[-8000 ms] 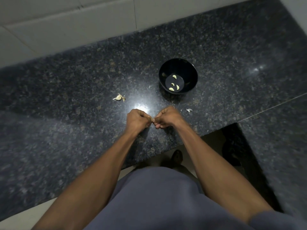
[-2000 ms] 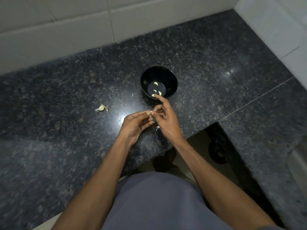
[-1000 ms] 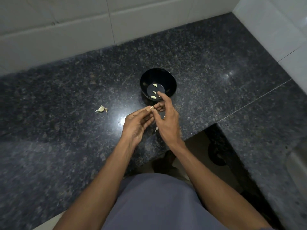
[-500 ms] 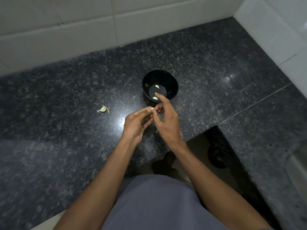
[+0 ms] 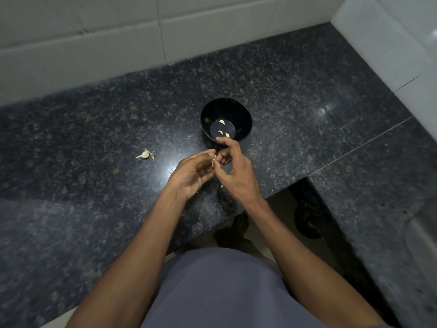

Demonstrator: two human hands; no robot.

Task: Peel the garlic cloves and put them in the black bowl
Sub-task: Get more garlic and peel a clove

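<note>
The black bowl [image 5: 225,110] stands on the dark granite counter [image 5: 94,129] with a few peeled garlic cloves [image 5: 221,122] on its bottom. Just in front of it my left hand [image 5: 191,177] and my right hand [image 5: 235,172] meet, fingertips together, pinching a small garlic clove [image 5: 214,160] between them. The clove is mostly hidden by my fingers. My right index finger is stretched up toward the bowl's near rim. An unpeeled clove with loose skin [image 5: 146,154] lies on the counter to the left.
A small scrap of skin [image 5: 221,186] lies under my hands. White wall tiles [image 5: 118,39] close the back and right sides. The counter turns a corner at the right, with a floor gap [image 5: 272,223] below me.
Earlier both fists were clenched together; now the fingers are spread and picking at the clove. Over the last second my hands barely moved; the view shifted slightly.
</note>
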